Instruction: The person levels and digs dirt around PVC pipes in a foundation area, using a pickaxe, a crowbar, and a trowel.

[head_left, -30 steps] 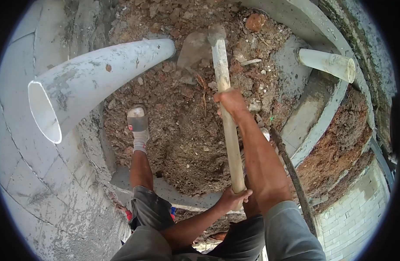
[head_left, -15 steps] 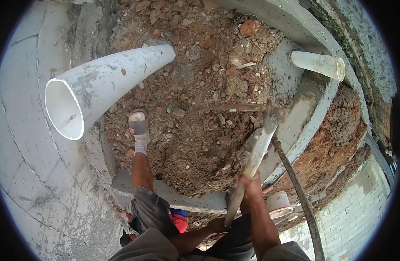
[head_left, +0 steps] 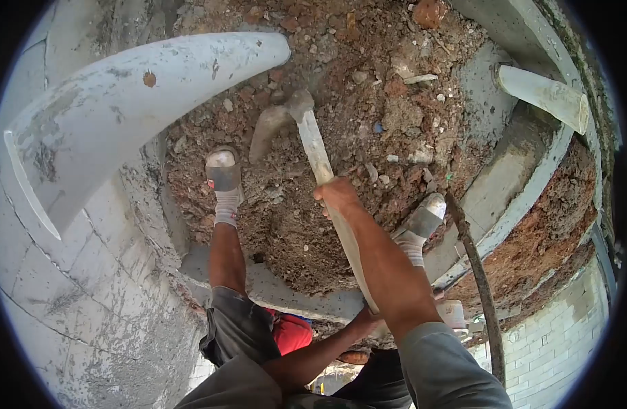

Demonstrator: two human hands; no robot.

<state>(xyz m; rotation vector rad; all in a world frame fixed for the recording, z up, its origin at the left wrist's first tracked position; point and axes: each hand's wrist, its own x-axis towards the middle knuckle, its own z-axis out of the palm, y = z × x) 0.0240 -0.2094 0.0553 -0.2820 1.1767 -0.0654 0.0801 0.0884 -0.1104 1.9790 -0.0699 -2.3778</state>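
My right hand (head_left: pixel 339 195) is wrapped round the middle of a hoe's (head_left: pixel 316 146) pale wooden handle. Near the handle's lower end, my left hand (head_left: pixel 365 320) is closed on it, partly covered by my right forearm. The hoe's head is at the far end, its dirt-coated blade pointing left and down against the loose brown soil (head_left: pixel 340 129). My feet, in sandals and striped socks, stand on the soil on either side of the handle.
A wide white pipe (head_left: pixel 129 95) slants out of the soil at left; a smaller pipe (head_left: pixel 545 95) projects at right. A curved concrete wall (head_left: pixel 518 198) borders the pit. A long stick (head_left: pixel 480 286) leans at right, beside a white bucket (head_left: pixel 453 315).
The hoe's head has swung left from near the right wall to the middle of the soil. My right hand has moved up and left with the handle. The view has shifted slightly.
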